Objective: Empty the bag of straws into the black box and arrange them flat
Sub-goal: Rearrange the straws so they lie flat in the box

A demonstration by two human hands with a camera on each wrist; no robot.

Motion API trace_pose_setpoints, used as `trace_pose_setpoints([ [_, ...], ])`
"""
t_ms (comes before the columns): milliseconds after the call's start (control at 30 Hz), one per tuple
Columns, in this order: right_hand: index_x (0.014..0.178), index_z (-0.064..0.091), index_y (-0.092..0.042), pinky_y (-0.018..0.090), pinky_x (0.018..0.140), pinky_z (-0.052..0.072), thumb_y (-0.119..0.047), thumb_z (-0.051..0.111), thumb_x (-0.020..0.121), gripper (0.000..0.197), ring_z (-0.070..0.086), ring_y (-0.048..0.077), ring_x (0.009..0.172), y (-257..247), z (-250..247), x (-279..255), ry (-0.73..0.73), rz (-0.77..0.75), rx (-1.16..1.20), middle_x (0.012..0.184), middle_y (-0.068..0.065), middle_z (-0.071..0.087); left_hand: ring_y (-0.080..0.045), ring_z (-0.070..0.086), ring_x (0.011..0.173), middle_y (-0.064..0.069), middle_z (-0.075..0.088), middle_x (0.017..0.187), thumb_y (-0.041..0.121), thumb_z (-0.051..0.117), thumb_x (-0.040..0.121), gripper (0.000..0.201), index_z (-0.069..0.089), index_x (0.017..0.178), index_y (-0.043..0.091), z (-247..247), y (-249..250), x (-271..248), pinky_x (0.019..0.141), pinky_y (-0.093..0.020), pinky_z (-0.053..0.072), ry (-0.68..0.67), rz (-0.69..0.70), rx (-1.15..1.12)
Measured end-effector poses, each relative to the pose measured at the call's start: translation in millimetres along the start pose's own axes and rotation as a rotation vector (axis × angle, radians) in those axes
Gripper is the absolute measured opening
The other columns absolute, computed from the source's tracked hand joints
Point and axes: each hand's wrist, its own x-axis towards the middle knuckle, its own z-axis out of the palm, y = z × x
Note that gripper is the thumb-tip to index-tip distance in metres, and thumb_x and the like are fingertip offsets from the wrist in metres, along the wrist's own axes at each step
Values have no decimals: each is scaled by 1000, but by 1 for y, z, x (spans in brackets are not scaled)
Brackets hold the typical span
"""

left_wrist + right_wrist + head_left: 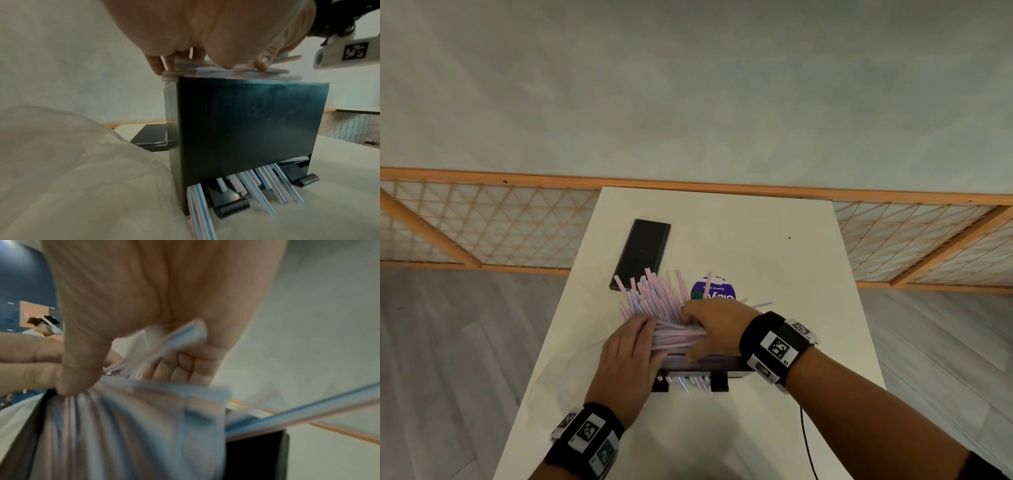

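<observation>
I'm levelling the straws (674,337) in the black box (242,123): left hand (631,353) flat against them, right hand (714,329) gripping a bunch; next, press them flat.

Straws (654,301): pink-, blue- and white-striped, heaped above the rim of the black box (242,123), many fanned upward and askew, others lying flat across the top; several ends poke out beneath the box's near wall. Black box: upright on the tabletop (774,267). Bag (61,162): clear plastic, crumpled, just left of the box.
</observation>
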Motion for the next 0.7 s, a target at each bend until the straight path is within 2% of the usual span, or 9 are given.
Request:
trace_pose_setpoints([
  [67, 110, 52, -26, 37, 82, 51, -48, 77, 81, 44, 59, 23, 93, -1, -2, -5, 52, -9, -15, 107, 0, 64, -28, 51, 132, -8, 50, 146, 58, 13, 106, 73, 53, 145, 10, 3, 0, -2, 112, -42, 43, -20, 4, 17],
  [133, 125, 55, -24, 40, 91, 52, -47, 71, 88, 47, 60, 23, 107, 1, -5, -14, 119, -17, -44, 121, 1, 64, -28, 52, 129, -7, 52, 143, 57, 12, 106, 73, 57, 141, 11, 3, 2, -3, 109, -45, 47, -29, 22, 24],
  [200, 129, 55, -23, 39, 96, 51, -46, 65, 92, 44, 59, 22, 114, 5, -4, -23, 183, -38, -58, 127, 0, 62, -27, 51, 125, -5, 53, 138, 55, 17, 107, 67, 60, 135, 12, 1, 3, -4, 107, -48, 48, -13, 51, 21],
  [300, 121, 60, -23, 38, 93, 52, -45, 54, 97, 33, 59, 20, 108, 11, 8, -34, 232, -79, -47, 118, -1, 62, -27, 51, 123, -4, 54, 137, 47, 39, 102, 51, 61, 135, 15, -2, 3, -5, 105, -49, 48, 21, 55, 22],
  [367, 117, 63, -22, 40, 92, 52, -44, 47, 100, 32, 60, 20, 105, 14, 21, -37, 204, -76, -56, 113, 0, 63, -27, 53, 120, -4, 55, 138, 41, 43, 100, 48, 60, 138, 17, -7, 3, -6, 101, -46, 48, 33, 21, 32],
  [467, 116, 63, -19, 40, 99, 51, -40, 40, 104, 33, 60, 23, 111, 16, 42, -38, 159, -37, -81, 119, 2, 64, -28, 55, 115, -5, 54, 138, 33, 46, 98, 49, 56, 143, 17, -7, 4, -8, 96, -44, 51, 20, 17, 69],
  [567, 120, 62, -16, 38, 105, 47, -33, 37, 108, 33, 59, 24, 117, 16, 54, -39, 137, -38, -93, 126, 4, 65, -30, 58, 110, -5, 53, 132, 11, 69, 82, 56, 61, 137, 14, -1, 3, -8, 92, -42, 56, -6, 51, 93],
  [633, 115, 63, -19, 38, 100, 49, -35, 37, 107, 32, 60, 23, 112, 16, 53, -44, 173, -38, -48, 121, 1, 67, -29, 58, 106, -5, 55, 126, 5, 80, 72, 62, 66, 132, 13, 0, 3, -5, 92, -41, 59, -19, 46, 83],
  [700, 111, 64, -22, 37, 92, 52, -36, 41, 103, 28, 62, 20, 106, 20, 50, -51, 294, -29, 27, 115, -3, 67, -26, 59, 104, -6, 56, 122, 9, 84, 74, 57, 68, 129, 12, -3, 4, -1, 92, -38, 59, -24, 50, 69],
])
